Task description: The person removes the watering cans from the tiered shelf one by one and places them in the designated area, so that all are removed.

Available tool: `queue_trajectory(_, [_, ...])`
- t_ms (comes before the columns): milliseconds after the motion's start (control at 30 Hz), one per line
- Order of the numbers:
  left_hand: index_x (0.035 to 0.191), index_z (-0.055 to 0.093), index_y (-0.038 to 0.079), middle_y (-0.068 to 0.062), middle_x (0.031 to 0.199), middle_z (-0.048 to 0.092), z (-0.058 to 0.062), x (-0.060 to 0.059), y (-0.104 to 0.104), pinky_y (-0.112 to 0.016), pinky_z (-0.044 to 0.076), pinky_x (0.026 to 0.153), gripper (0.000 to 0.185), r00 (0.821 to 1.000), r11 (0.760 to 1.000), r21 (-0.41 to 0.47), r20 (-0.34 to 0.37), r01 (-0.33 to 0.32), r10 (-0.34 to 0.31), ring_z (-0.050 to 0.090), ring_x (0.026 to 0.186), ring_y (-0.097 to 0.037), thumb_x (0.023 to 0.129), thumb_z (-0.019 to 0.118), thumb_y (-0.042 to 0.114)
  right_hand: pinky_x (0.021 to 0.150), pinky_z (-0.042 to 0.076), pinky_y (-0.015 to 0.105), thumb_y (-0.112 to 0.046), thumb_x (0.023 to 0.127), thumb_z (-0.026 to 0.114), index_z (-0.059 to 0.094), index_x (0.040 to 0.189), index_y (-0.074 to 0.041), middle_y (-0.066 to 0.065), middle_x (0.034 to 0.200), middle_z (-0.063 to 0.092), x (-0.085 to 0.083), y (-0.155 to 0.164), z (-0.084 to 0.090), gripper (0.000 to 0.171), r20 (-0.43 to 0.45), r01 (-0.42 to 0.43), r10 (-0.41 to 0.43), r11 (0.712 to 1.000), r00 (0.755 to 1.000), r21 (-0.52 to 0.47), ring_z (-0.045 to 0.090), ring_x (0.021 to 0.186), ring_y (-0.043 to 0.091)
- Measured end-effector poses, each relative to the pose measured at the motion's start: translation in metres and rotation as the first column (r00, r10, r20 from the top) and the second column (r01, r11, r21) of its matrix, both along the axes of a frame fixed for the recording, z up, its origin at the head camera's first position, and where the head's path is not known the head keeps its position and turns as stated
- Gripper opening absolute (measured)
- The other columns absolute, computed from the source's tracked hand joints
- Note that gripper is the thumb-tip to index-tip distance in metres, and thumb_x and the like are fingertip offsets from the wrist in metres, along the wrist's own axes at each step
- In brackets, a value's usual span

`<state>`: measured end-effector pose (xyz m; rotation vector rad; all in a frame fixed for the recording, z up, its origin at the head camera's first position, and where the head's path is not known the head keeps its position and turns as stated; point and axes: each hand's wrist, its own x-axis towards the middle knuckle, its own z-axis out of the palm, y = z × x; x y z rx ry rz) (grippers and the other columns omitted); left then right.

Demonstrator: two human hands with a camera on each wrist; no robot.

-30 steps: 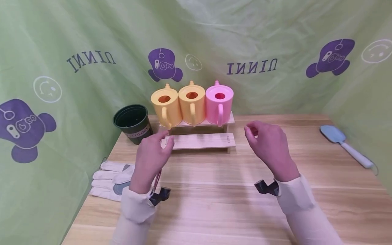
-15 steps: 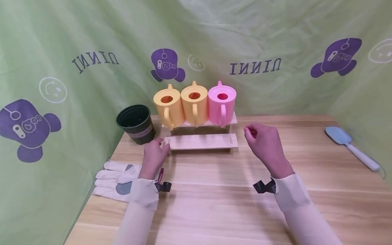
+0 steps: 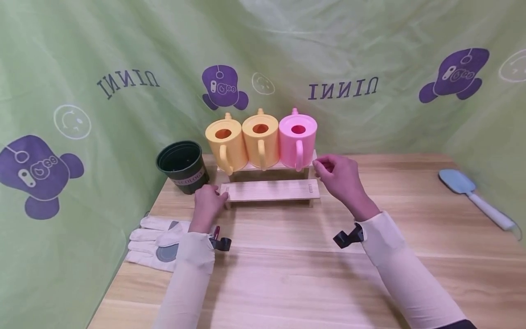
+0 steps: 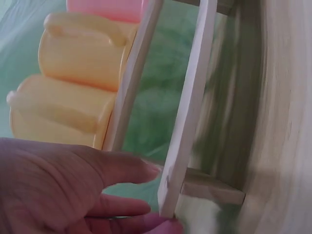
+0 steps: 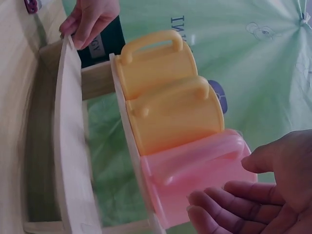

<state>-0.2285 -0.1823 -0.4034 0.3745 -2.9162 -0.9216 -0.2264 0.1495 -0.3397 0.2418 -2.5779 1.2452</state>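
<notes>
A two-tier wooden stand (image 3: 271, 190) is on the table. On its upper tier, side by side, are two yellow watering cans (image 3: 225, 144) and a pink watering can (image 3: 297, 146), with their handles facing me. My left hand (image 3: 208, 203) grips the left end of the lower board, thumb on the upper face and fingers at the end, as the left wrist view shows. My right hand (image 3: 341, 180) is beside the right end of the upper tier, close to the pink can; in the right wrist view its fingers (image 5: 239, 204) are relaxed and hold nothing.
A dark green plant pot (image 3: 182, 167) stands left of the stand. White and grey work gloves (image 3: 154, 242) lie at the left table edge, a small red object (image 3: 216, 231) near the left wrist. A blue trowel (image 3: 476, 196) lies far right. Green curtains (image 3: 263, 41) enclose the table.
My left hand has moved forward and taken hold of the lower board's left end. My right hand has moved left toward the stand's right end. The stand and watering cans stay put.
</notes>
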Motion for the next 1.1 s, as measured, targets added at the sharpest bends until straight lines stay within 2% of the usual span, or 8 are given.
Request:
queue_trajectory(100, [0.106, 0.066, 0.002, -0.015, 0.09, 0.065, -0.005, -0.001, -0.009, -0.033, 0.045, 0.065, 0.032, 1.0, 0.998, 0.067, 0.03, 0.004, -0.006, 0.055, 0.079, -0.026, 0.085, 0.064, 0.026, 0.056, 0.05, 0.027, -0.023, 0.089, 0.059, 0.067, 0.098, -0.007, 0.008, 0.076, 0.068, 0.002, -0.001, -0.003, 0.019, 0.06, -0.037, 0.041, 0.997, 0.997, -0.073, 0.065, 0.067, 0.021])
queue_trajectory(167, [0.103, 0.068, 0.004, -0.014, 0.086, 0.066, -0.006, -0.003, -0.013, -0.032, 0.044, 0.062, 0.029, 0.998, 0.991, 0.133, 0.058, 0.012, -0.02, 0.057, 0.075, -0.026, 0.085, 0.063, 0.026, 0.058, 0.052, 0.026, -0.021, 0.089, 0.06, 0.066, 0.097, -0.005, 0.013, 0.078, 0.068, 0.002, -0.001, -0.003, 0.019, 0.068, -0.068, 0.078, 0.988, 0.995, -0.135, 0.066, 0.069, 0.024])
queue_trajectory(300, [0.099, 0.069, 0.005, -0.013, 0.076, 0.066, -0.008, -0.006, -0.017, -0.028, 0.043, 0.056, 0.024, 0.993, 0.968, 0.252, 0.115, 0.001, -0.031, 0.062, 0.068, -0.029, 0.086, 0.063, 0.025, 0.061, 0.054, 0.031, -0.02, 0.09, 0.059, 0.065, 0.098, 0.001, 0.02, 0.082, 0.066, 0.0, -0.002, -0.002, 0.023, 0.071, -0.131, 0.153, 0.959, 0.986, -0.251, 0.066, 0.071, 0.023])
queue_trajectory(400, [0.101, 0.067, 0.004, -0.013, 0.076, 0.066, -0.009, -0.007, -0.019, -0.026, 0.044, 0.054, 0.026, 0.992, 0.959, 0.285, 0.12, -0.004, -0.032, 0.064, 0.069, -0.03, 0.086, 0.064, 0.024, 0.064, 0.054, 0.032, -0.022, 0.09, 0.059, 0.064, 0.103, 0.002, 0.021, 0.086, 0.066, -0.001, -0.006, -0.001, 0.028, 0.085, -0.14, 0.174, 0.941, 0.981, -0.309, 0.066, 0.074, 0.025])
queue_trajectory(500, [0.102, 0.066, 0.002, -0.014, 0.079, 0.066, -0.01, -0.007, -0.019, -0.025, 0.046, 0.053, 0.027, 0.992, 0.953, 0.304, 0.123, -0.01, -0.028, 0.065, 0.067, -0.028, 0.085, 0.065, 0.024, 0.067, 0.053, 0.032, -0.029, 0.091, 0.058, 0.064, 0.108, -0.001, 0.017, 0.089, 0.067, -0.003, -0.011, -0.001, 0.033, 0.069, -0.107, 0.129, 0.959, 0.989, -0.262, 0.066, 0.078, 0.027])
queue_trajectory(633, [0.1, 0.066, 0.002, -0.015, 0.082, 0.067, -0.011, -0.007, -0.021, -0.025, 0.047, 0.052, 0.027, 0.99, 0.952, 0.304, 0.138, -0.025, -0.018, 0.064, 0.062, -0.024, 0.085, 0.066, 0.025, 0.072, 0.051, 0.033, -0.038, 0.087, 0.06, 0.066, 0.108, -0.008, 0.01, 0.093, 0.068, -0.006, -0.02, -0.005, 0.037, -0.001, -0.055, 0.056, 0.983, 0.998, -0.177, 0.065, 0.085, 0.02])
queue_trajectory(867, [0.093, 0.068, 0.004, -0.013, 0.078, 0.067, -0.011, -0.008, -0.022, -0.025, 0.045, 0.053, 0.024, 0.989, 0.963, 0.267, 0.146, -0.037, -0.002, 0.063, 0.063, -0.024, 0.084, 0.068, 0.027, 0.074, 0.052, 0.03, -0.035, 0.084, 0.066, 0.065, 0.107, -0.006, 0.009, 0.095, 0.068, -0.016, -0.034, -0.013, 0.037, -0.062, -0.034, 0.019, 0.965, 0.998, -0.259, 0.064, 0.088, 0.016])
queue_trajectory(1100, [0.091, 0.069, 0.005, -0.012, 0.077, 0.067, -0.01, -0.007, -0.022, -0.026, 0.045, 0.054, 0.024, 0.99, 0.968, 0.247, 0.141, -0.032, -0.003, 0.062, 0.063, -0.024, 0.083, 0.068, 0.028, 0.071, 0.052, 0.027, -0.026, 0.083, 0.068, 0.066, 0.109, -0.006, 0.008, 0.093, 0.068, -0.027, -0.043, -0.015, 0.032, -0.075, -0.025, 0.005, 0.962, 0.997, -0.272, 0.064, 0.083, 0.015])
